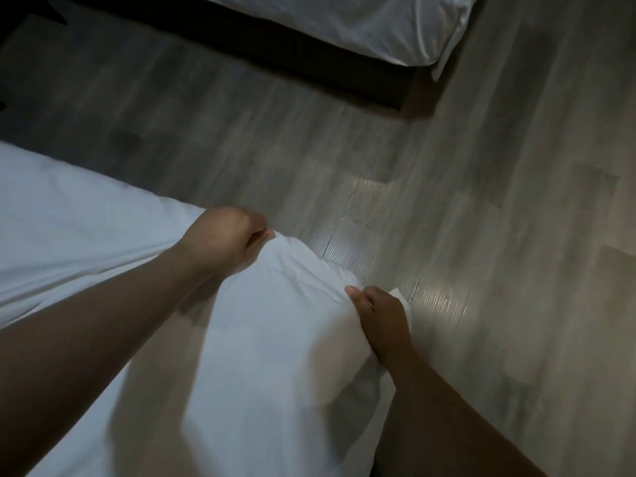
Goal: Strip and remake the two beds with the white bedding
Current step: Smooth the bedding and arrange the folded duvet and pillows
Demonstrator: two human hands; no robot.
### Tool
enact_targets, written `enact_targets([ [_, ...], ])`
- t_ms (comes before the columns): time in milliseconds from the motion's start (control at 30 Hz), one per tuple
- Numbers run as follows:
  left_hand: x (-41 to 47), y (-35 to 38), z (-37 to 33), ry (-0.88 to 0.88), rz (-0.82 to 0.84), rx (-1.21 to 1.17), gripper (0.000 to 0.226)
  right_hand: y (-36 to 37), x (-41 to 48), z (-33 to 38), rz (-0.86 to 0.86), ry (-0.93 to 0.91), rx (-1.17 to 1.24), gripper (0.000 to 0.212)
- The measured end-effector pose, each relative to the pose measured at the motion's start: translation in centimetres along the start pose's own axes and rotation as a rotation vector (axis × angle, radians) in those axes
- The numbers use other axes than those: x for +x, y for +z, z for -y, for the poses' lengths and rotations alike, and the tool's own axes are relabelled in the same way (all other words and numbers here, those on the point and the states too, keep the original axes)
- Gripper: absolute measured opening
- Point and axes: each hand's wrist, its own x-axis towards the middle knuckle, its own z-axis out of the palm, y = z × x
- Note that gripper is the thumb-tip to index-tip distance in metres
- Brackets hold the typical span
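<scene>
Clamped along its top edge by both fists: a white bedding piece point(275, 339), pillow or bunched sheet, hard to tell through the blur. Long axis running from that gripped edge down toward the body, the edge itself slanting from upper left to lower right. Curled tight on the farther corner, the left hand point(223, 235), just beside the near bed point(69, 218); pinching the nearer corner over the floor point(481, 201), the right hand point(382, 318). Hands apart, the cloth's width between them. Well apart across the aisle, the second bed point(344, 25). Probably calls for a swing leftward onto the near bed, left hand leading.
</scene>
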Motion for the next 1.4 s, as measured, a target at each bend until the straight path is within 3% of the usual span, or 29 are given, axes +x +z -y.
enact_targets([
  [233,0.0,2.2,-1.8,0.055,-0.122,0.023,0.034,1.9,0.4,-2.5,-0.103,0.114,0.029,0.045],
  [400,0.0,5.0,-0.6,-0.041,-0.032,-0.012,0.037,1.6,0.9,-2.9,-0.166,0.049,-0.128,0.048],
  [567,-1.1,4.2,-1.4,-0.066,-0.077,-0.007,0.030,-0.1,0.7,-3.4,0.114,0.124,-0.567,0.065],
  [633,-1.5,2.9,-2.2,-0.113,-0.091,-0.020,0.027,-0.7,-0.5,-3.4,0.159,0.192,-0.518,0.070],
  [800,-4.4,-1.2,-4.5,-0.128,-0.027,-0.007,0.026,-2.6,-6.4,0.9,-0.014,0.195,-0.259,0.055],
  [933,-8.0,-5.5,-7.0,-0.112,0.016,0.028,0.041,-4.5,-11.5,4.6,0.026,0.154,-0.307,0.054],
  [1133,-14.8,-11.0,-12.6,-0.221,0.148,-0.096,0.035,-8.6,-18.9,9.3,0.015,0.067,-0.326,0.047],
  [1400,-21.4,-16.4,-18.6,-0.262,0.198,-0.182,0.038,-13.2,-29.1,13.5,-0.021,-0.011,-0.406,0.047],
])
